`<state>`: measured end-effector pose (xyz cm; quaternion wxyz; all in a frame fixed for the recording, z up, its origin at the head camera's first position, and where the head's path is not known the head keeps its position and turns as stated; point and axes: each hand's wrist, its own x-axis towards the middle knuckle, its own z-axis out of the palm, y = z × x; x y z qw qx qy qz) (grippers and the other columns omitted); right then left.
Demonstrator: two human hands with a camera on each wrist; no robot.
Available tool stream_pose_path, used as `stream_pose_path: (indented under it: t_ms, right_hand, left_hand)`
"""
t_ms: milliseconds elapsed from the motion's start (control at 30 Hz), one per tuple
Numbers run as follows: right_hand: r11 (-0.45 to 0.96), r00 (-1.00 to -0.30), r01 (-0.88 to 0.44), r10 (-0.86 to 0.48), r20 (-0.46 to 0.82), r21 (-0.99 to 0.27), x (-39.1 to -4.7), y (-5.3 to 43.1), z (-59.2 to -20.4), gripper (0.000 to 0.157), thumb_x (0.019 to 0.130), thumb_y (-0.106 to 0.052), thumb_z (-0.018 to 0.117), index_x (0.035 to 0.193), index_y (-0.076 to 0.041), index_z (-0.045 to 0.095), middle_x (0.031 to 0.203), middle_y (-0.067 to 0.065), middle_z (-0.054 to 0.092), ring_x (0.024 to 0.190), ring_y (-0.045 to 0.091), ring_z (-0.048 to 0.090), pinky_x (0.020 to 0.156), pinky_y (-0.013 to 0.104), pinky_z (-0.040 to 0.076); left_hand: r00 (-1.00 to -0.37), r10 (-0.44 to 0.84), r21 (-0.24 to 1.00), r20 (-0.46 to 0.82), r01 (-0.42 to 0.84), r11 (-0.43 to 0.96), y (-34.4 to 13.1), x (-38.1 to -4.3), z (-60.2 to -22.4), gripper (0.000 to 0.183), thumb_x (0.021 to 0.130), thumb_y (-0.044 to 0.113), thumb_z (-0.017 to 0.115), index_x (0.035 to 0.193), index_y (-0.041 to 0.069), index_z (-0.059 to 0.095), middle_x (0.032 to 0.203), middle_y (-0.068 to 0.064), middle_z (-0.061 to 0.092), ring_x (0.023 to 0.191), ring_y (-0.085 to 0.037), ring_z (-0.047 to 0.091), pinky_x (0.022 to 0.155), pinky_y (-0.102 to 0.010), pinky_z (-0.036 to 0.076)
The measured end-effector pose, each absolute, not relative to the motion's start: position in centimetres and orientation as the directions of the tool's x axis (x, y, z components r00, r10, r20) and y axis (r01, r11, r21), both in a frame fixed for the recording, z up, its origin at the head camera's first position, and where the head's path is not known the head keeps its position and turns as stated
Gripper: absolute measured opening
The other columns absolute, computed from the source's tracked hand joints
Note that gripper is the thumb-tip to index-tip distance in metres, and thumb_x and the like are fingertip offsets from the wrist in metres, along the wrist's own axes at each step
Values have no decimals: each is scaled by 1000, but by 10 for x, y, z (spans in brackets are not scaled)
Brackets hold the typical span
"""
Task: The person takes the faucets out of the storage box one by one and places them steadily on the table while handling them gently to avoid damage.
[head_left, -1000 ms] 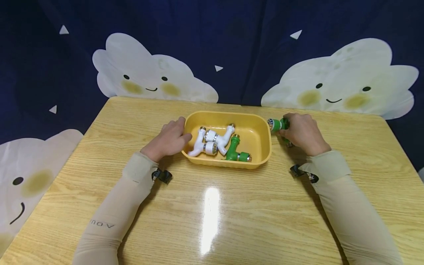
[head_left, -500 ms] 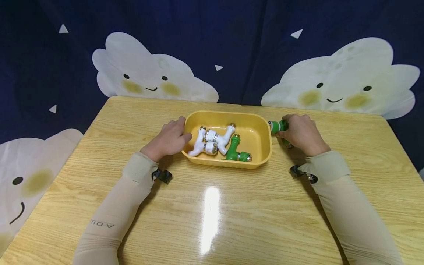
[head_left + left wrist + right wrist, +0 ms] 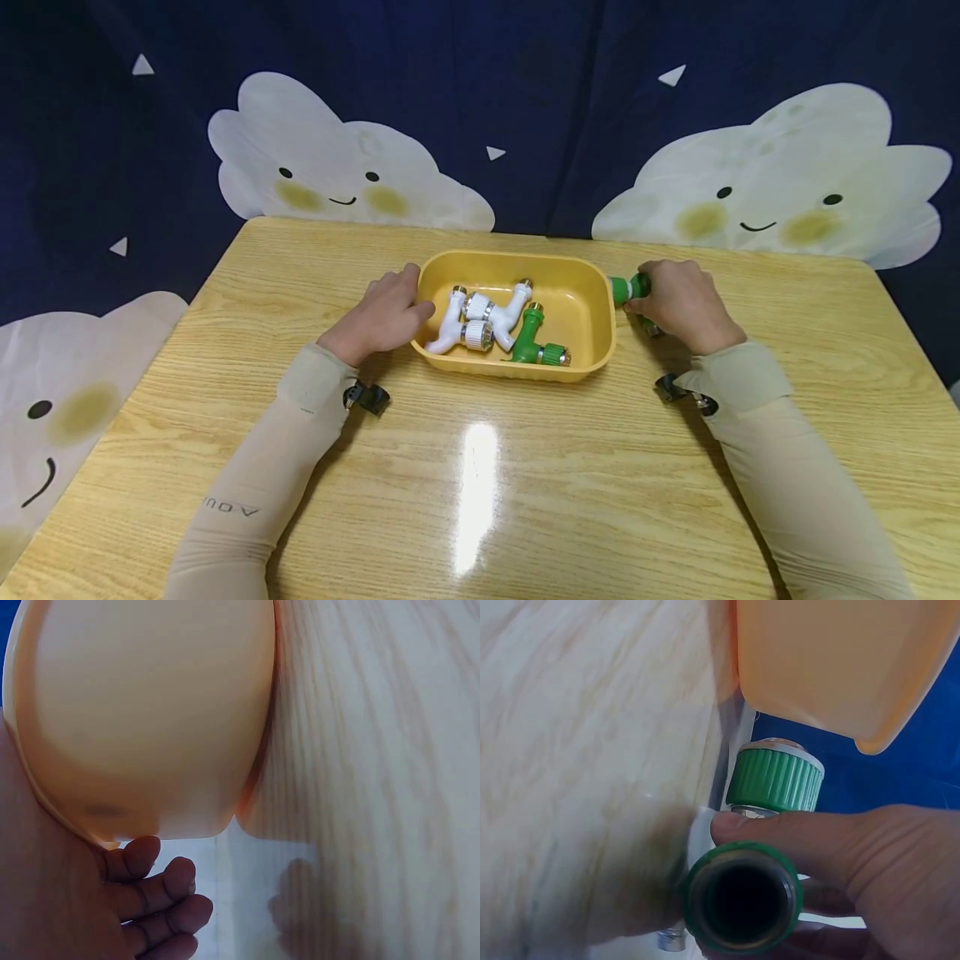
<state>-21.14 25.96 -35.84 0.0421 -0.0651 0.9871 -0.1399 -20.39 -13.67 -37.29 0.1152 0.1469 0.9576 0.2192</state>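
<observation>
A yellow plastic bin (image 3: pixel 581 312) stands on the wooden table. Inside it lie two white taps, one (image 3: pixel 450 322) at the left and one (image 3: pixel 510 318) beside it, plus a green tap (image 3: pixel 528 337). My left hand (image 3: pixel 382 312) grips the bin's left end, thumb over the rim and fingers outside; those fingers (image 3: pixel 169 907) are bent beside the end wall in the left wrist view. Just past the right end, my right hand (image 3: pixel 686 302) holds another green tap (image 3: pixel 621 289). Its ribbed collar (image 3: pixel 775 780) points at the bin, and the hand covers much of it.
Behind the table (image 3: pixel 480 467) hangs a dark blue cloth (image 3: pixel 547 108) printed with white clouds. The bin's right wall (image 3: pixel 840 667) is close to the held tap. Wood surface extends in front of the bin and to both sides.
My right hand has shifted very slightly left and down. The silver end of the held tap's collar, visible before, is now hidden behind the bin's rim. My left hand has stayed put.
</observation>
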Motion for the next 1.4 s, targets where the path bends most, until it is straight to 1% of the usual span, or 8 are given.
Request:
stream_pose_path:
  t_ms: [167,333,467,567,700,1033,1400]
  right_hand:
    - [954,-988,-113,-138,-70,-277,-211,259,-358,26,87,-23,82,92,-3,68,77,13,65,69,31,59,61,40,48]
    - [956,-988,-114,-139,-73,-271,-211,259,-358,26,87,-24,82,92,-3,68,76,13,65,70,31,60,63,42,48]
    - [956,-987,-112,-138,-77,-272,-211,259,-357,25,87,-24,82,91,-3,68,74,12,64,69,30,59,61,40,47]
    - [955,-987,-106,-135,-89,-276,-211,259,-357,25,87,-24,82,92,-3,69,75,12,65,69,30,59,60,39,47]
    - [955,-986,-97,-131,-105,-279,-212,259,-357,26,87,-24,82,95,-3,69,77,13,67,70,30,60,61,40,47]
    - [956,-986,-96,-130,-106,-278,-211,261,-356,28,86,-24,82,98,-2,69,79,13,65,70,29,57,60,38,45]
    - [957,-985,-95,-130,-113,-273,-211,260,-356,30,87,-24,81,101,-1,69,80,14,66,69,29,58,60,38,47]
  left_hand:
    - [-933,325,451,-154,226,863,-137,-205,-374,27,100,32,40,108,7,46,94,-13,48,92,-32,45,84,-41,32]
    - [-934,324,447,-153,227,865,-136,-205,-374,27,100,32,40,109,7,46,94,-13,49,93,-32,45,84,-41,33]
    - [-932,325,447,-158,226,865,-136,-204,-373,28,100,32,41,110,6,46,94,-13,49,93,-32,45,84,-41,33]
    - [-933,323,449,-161,223,865,-137,-204,-373,28,100,32,41,111,6,46,94,-13,49,93,-32,45,84,-41,33]
    - [-933,323,451,-158,223,864,-137,-204,-374,28,100,32,41,111,7,46,93,-13,49,93,-32,45,84,-41,33]
    - [-934,322,452,-153,223,864,-137,-204,-374,29,100,32,40,111,6,46,94,-14,49,93,-32,45,83,-41,32]
    - [-931,326,453,-163,222,864,-137,-204,-373,28,101,32,39,110,7,45,94,-13,47,93,-32,44,84,-40,31]
